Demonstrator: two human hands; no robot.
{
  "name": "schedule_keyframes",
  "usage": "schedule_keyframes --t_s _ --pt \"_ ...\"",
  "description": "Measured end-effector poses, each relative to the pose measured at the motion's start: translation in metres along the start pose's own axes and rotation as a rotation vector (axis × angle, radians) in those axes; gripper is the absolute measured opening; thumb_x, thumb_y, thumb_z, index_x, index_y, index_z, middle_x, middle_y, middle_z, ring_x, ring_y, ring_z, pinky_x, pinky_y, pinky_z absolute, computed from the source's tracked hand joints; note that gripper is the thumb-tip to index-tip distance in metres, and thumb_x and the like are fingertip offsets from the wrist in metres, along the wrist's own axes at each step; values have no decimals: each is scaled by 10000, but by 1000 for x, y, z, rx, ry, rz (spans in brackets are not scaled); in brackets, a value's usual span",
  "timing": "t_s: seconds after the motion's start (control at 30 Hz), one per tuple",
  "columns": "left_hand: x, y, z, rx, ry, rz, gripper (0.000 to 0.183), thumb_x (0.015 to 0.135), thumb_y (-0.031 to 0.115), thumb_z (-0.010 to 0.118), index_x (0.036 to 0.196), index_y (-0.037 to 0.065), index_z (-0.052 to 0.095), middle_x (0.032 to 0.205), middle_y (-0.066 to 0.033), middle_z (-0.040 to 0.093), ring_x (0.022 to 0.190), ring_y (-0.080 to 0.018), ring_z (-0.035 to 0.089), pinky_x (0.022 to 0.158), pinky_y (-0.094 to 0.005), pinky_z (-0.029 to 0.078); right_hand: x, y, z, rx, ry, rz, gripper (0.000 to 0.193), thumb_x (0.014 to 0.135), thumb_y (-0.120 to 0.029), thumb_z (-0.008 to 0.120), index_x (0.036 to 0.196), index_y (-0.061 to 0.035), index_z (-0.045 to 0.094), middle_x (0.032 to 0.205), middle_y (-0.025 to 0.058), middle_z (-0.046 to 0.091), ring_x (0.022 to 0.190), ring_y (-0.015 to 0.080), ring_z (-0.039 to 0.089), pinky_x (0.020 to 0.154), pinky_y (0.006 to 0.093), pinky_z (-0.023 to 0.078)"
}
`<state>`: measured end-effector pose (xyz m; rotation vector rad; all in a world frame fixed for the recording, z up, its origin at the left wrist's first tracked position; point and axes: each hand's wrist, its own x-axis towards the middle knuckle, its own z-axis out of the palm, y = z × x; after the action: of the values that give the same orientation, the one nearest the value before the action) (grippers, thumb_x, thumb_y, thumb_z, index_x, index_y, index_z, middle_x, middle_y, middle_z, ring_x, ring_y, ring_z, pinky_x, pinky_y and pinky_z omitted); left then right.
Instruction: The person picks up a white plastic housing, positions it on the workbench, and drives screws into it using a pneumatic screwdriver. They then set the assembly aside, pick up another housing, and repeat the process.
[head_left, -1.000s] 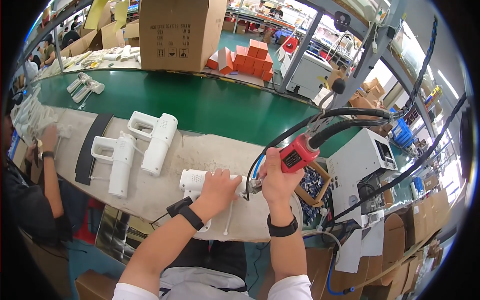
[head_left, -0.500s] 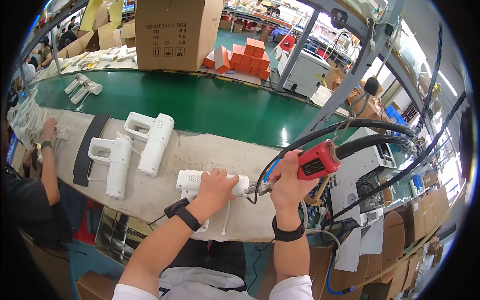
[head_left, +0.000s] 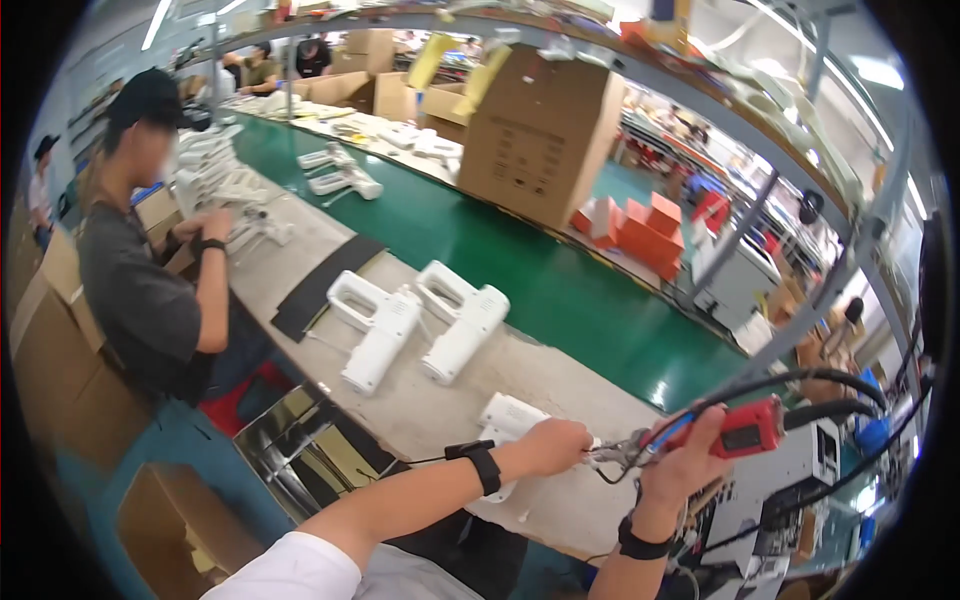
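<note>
My right hand [head_left: 685, 465] is wrapped around a red electric screwdriver [head_left: 735, 432] with a metal nose, held roughly level and pointing left. A black cable and a blue tube run along it. My left hand [head_left: 556, 447] is closed at the near end of a white gun-shaped plastic housing [head_left: 513, 414], right by the screwdriver's tip. What its fingers pinch is hidden. That housing lies on its side on the bench, partly covered by my left hand and forearm. Two more white gun-shaped housings [head_left: 378, 340] [head_left: 466, 335] lie farther left.
A black mat [head_left: 322, 290] lies left of the housings. Beyond the bench runs a green conveyor belt [head_left: 560, 295], with a large carton [head_left: 535, 140] and orange boxes [head_left: 645, 235] behind it. A co-worker [head_left: 150, 270] handles white parts at the left. Hanging cables [head_left: 830, 378] loop at the right.
My view has swung left, so the co-worker shows more fully. My left hand has slid from the housing's top to its end beside the screwdriver tip, its fingers now closed. My right hand keeps its grip.
</note>
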<state>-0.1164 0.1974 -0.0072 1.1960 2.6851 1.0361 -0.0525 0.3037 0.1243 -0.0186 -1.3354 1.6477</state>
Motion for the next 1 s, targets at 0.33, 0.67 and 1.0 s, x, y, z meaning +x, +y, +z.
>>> schedule_keyframes --t_s 0.33,0.67,1.0 --pt "-16 -27 -37 -920 38 -516 277 894 212 538 761 -19 613 697 -96 594 627 -226 566 597 -340 469 19 24 11 -73 12 45 164 929 -168 599 876 -32 525 524 -9 447 403 75 410 382 227 324" --pt "-18 -21 -40 -390 -24 -340 324 822 328 626 848 5 615 760 -151 643 716 -272 630 665 -367 502 19 51 7 -96 -11 52 175 917 -178 627 899 -18 560 546 0 484 420 72 434 397 221 331" --pt "-11 -28 -17 170 -137 -284 413 752 398 689 1020 93 614 883 -169 664 865 -349 647 738 -449 510 25 53 17 -70 72 22 184 901 -166 644 837 -17 557 528 4 495 410 82 442 387 227 340"
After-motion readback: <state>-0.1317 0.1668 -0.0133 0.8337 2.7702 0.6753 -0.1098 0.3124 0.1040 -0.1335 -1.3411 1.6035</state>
